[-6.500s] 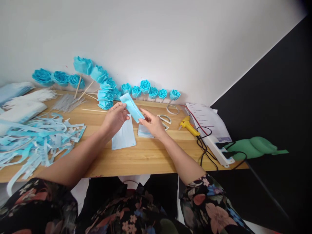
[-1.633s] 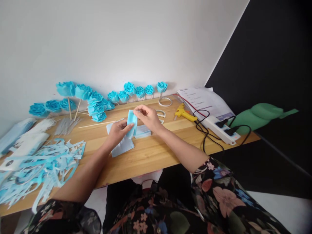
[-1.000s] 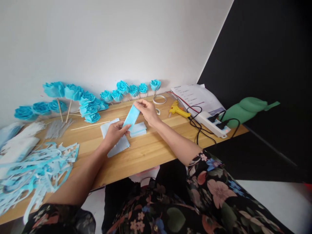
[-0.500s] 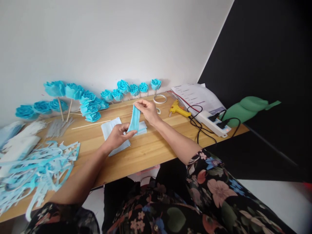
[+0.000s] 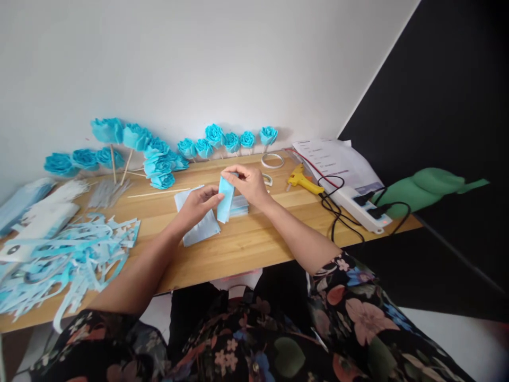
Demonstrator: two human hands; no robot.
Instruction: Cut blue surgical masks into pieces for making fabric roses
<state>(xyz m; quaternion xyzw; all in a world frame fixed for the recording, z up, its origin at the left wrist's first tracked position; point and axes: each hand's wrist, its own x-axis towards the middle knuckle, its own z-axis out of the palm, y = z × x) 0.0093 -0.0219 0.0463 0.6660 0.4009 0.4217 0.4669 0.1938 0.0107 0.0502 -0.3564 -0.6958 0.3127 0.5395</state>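
Observation:
A small folded rectangle of light blue fabric (image 5: 225, 204), like face-mask material, is held upright above the table between both hands. My right hand (image 5: 251, 185) pinches its top edge from the right. On its left edge, the thumb and fingers of my left hand (image 5: 195, 208) close around the side. Flat pale blue sheets (image 5: 204, 229) lie on the wood under my left hand. A smaller pile of pale blue pieces (image 5: 239, 207) sits just behind the held fabric, partly hidden by it.
Blue fabric roses (image 5: 137, 137) on sticks line the wall. Cut blue and white strips (image 5: 83, 260) heap at the left. A yellow glue gun (image 5: 304, 179), a power strip (image 5: 363, 208) with black cables and a green object (image 5: 425, 188) occupy the right. A silver ring-shaped roll (image 5: 272, 161) lies behind.
The fabric has gone from a flared, bent shape to a flat, narrow rectangle. My left hand has moved up from its lower end to its side. The whole view has shifted slightly.

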